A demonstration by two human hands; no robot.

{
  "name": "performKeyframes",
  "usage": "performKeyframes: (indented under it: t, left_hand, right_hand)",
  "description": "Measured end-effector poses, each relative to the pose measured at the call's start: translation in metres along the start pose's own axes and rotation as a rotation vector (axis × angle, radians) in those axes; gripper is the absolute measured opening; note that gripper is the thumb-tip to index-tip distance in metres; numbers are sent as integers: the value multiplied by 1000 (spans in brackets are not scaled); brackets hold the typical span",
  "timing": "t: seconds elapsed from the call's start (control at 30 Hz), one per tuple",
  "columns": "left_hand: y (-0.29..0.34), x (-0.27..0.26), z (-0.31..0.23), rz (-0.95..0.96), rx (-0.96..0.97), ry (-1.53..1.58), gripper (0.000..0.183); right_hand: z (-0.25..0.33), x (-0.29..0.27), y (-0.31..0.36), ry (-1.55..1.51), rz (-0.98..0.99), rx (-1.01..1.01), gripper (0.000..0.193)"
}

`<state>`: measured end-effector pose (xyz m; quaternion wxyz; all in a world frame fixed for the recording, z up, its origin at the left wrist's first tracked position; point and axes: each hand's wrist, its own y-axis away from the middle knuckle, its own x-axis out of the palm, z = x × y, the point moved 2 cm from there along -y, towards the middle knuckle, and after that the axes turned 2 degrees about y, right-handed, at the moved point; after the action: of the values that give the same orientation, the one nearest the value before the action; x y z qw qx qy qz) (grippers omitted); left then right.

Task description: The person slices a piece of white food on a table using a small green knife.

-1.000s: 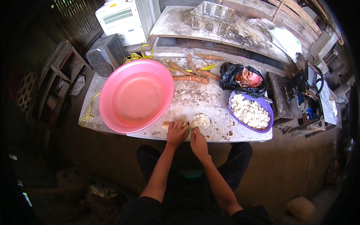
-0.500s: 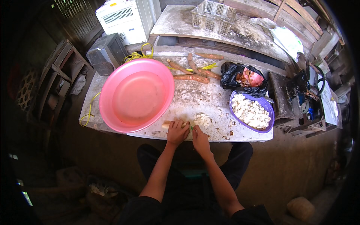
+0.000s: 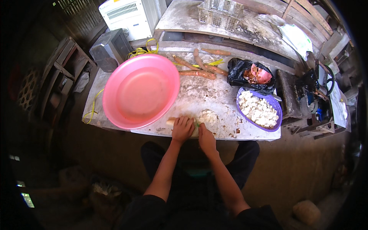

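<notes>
My left hand presses down on a peeled cassava root at the table's near edge; the root's pale end shows left of my fingers, and the rest lies beneath them. My right hand is closed round the green handle of a knife, its blade upright at the root's right end. A small heap of white cassava slices lies just beyond the blade. To the right, a purple basket holds many more white pieces. Several unpeeled cassava roots lie farther back.
A large pink basin stands at the left of the table. Behind the basket sits a black plastic bag with peelings. A grey box-shaped device and yellow cord are at the back left; a plastic crate stands on a rear bench.
My right hand and the knife have shifted slightly, and the blade now shows more plainly. My left hand stays on the root. The whole view has tilted a little.
</notes>
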<state>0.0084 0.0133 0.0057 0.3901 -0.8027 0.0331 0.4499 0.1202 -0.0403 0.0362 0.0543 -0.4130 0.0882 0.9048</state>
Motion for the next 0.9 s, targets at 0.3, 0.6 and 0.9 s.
performKeyframes:
  t: [0.3,0.6,0.9]
  left_hand:
    - [-5,2,0,-6,-46,-1,19]
    - [-2,5,2,-20,-39,-10,19]
    - [-3,3,-1,-10,-30,-12,19]
  right_hand:
    - [-16,-10,1,-231,-68,-38,25]
    - [-5,-17,4,-319,45,13,37]
    - [0,-1,0,-245,41,-19,33]
